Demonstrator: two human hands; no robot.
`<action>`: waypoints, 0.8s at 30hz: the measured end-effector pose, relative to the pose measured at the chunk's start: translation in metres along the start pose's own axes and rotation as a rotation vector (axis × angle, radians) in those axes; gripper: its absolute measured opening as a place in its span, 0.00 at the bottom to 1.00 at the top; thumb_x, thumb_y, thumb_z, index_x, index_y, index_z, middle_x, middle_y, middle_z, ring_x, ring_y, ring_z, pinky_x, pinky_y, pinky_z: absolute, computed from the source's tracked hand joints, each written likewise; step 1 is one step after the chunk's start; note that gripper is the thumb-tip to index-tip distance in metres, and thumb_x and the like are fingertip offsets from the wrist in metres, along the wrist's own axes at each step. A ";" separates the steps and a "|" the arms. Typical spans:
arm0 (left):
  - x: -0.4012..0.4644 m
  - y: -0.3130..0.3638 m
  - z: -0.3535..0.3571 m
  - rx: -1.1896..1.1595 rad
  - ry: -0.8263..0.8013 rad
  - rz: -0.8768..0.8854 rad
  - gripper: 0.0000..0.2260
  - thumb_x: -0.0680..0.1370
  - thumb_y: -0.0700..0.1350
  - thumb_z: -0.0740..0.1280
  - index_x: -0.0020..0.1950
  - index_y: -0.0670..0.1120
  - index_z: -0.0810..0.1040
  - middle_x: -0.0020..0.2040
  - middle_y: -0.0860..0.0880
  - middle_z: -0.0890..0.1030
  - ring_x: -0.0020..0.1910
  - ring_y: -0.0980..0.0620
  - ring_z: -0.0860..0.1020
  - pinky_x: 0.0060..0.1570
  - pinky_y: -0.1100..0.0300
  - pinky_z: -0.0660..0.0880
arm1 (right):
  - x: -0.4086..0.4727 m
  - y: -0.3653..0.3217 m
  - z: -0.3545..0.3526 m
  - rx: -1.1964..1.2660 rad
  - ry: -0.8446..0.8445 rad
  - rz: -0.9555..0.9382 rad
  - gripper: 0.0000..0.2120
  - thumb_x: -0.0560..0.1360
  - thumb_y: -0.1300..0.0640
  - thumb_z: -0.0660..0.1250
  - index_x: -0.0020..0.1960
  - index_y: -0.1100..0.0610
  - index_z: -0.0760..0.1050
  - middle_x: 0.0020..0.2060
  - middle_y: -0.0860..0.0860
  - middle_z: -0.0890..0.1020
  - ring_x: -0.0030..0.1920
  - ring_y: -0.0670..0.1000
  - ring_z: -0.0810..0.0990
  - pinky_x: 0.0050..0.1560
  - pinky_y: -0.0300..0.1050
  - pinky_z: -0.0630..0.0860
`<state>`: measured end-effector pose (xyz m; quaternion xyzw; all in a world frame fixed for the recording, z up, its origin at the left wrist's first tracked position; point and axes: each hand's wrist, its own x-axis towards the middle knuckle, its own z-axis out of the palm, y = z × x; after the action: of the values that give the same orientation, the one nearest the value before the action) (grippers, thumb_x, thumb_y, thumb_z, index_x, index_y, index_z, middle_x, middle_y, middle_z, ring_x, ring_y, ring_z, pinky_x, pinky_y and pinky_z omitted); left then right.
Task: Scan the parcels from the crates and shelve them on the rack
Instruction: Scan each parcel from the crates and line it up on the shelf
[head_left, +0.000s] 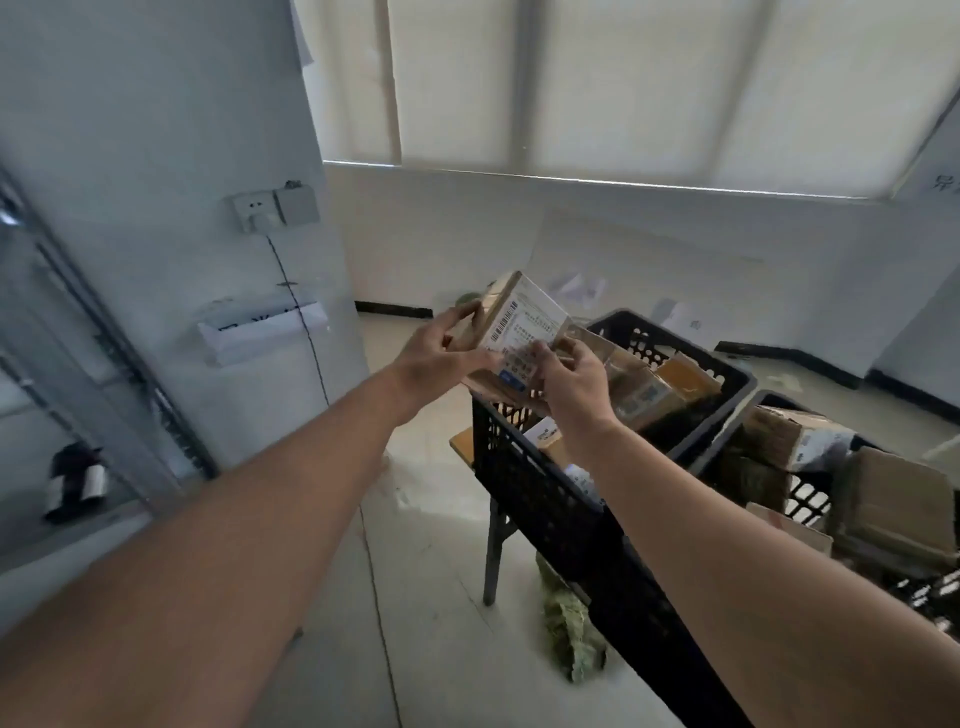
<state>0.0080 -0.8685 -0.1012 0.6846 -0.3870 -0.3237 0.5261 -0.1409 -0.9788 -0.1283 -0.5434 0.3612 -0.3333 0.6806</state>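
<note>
Both forearms bare, stretched from the lower corners of the frame toward the centre, meeting just above the near crate. Left hand (441, 353) at centre, palm turned to the right, fingers curled around the left edge of a small cardboard parcel (519, 322), thumb on the near side. Right hand (574, 379) just right of it, wrist bent upward, fingers curled onto the lower right part of the same parcel, partly over its white shipping label (524, 325). Parcel held in the air by both hands, tilted, label face turned to the camera, barcode visible along the label's left side. Held slightly above the upper left corner of a black plastic crate (561, 509), not resting on it as far as can be told.

In the black plastic crate, right of centre, several more brown boxes (654, 389) packed close together. Second black crate (800, 499) at the right edge, also filled with cardboard boxes. Crates set on a table with a dark leg (491, 551) at lower centre. Wall socket with plug and thin cable (272, 210) in the upper left, covered window (649, 78) across the top.
</note>
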 end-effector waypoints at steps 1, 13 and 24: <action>-0.012 -0.004 -0.006 -0.013 0.042 -0.027 0.31 0.78 0.43 0.76 0.78 0.58 0.71 0.60 0.44 0.82 0.57 0.47 0.83 0.48 0.60 0.82 | -0.006 0.001 0.006 0.007 -0.036 0.003 0.16 0.84 0.55 0.69 0.69 0.57 0.73 0.59 0.57 0.84 0.54 0.55 0.87 0.48 0.56 0.87; -0.185 -0.047 -0.101 -0.021 0.396 -0.247 0.32 0.77 0.46 0.77 0.78 0.61 0.70 0.61 0.45 0.82 0.63 0.44 0.80 0.61 0.49 0.78 | -0.101 0.033 0.129 0.023 -0.501 0.093 0.18 0.85 0.58 0.66 0.74 0.53 0.70 0.56 0.59 0.85 0.53 0.55 0.88 0.40 0.50 0.86; -0.332 -0.112 -0.240 -0.107 0.512 -0.362 0.39 0.76 0.34 0.75 0.83 0.56 0.64 0.63 0.43 0.83 0.66 0.44 0.80 0.72 0.43 0.75 | -0.192 0.099 0.301 -0.190 -0.690 0.059 0.20 0.85 0.55 0.66 0.77 0.53 0.71 0.59 0.57 0.85 0.56 0.55 0.86 0.46 0.49 0.86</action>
<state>0.0703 -0.4505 -0.1412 0.7729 -0.0966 -0.2492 0.5755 0.0224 -0.6474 -0.1557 -0.6740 0.1550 -0.0753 0.7184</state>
